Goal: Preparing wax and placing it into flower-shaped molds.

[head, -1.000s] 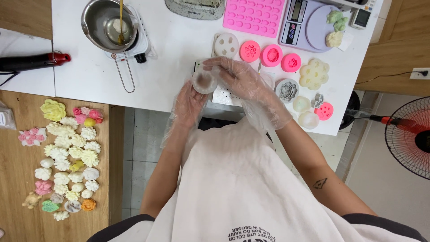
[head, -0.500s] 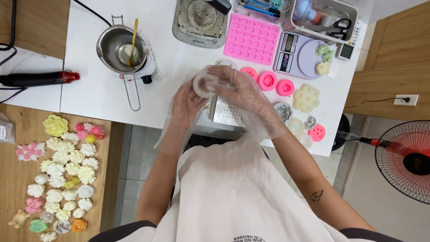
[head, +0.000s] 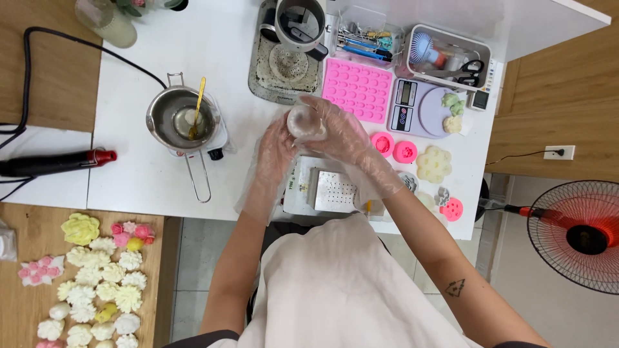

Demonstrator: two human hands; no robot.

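Both my hands wear loose clear plastic gloves. Together they hold a small round translucent silicone mould [head: 304,122] above the white table [head: 129,174]. My left hand [head: 274,151] grips its left side from below. My right hand [head: 338,132] wraps over its top and right side. Under my hands lies a small perforated metal plate [head: 334,191] on a white sheet. Round pink moulds [head: 394,148] sit just right of my right hand.
A steel pot with a gold spoon [head: 184,119] stands on a small burner at left. A pink tray mould [head: 358,89], a lilac scale [head: 422,106] and a tool box [head: 448,55] line the back. Wax flowers [head: 103,270] cover the wooden surface at lower left. A fan [head: 577,235] stands at right.
The view has tilted up, showing more of the table's back. My hands with the mould have stayed together, the right hand closing further over it.
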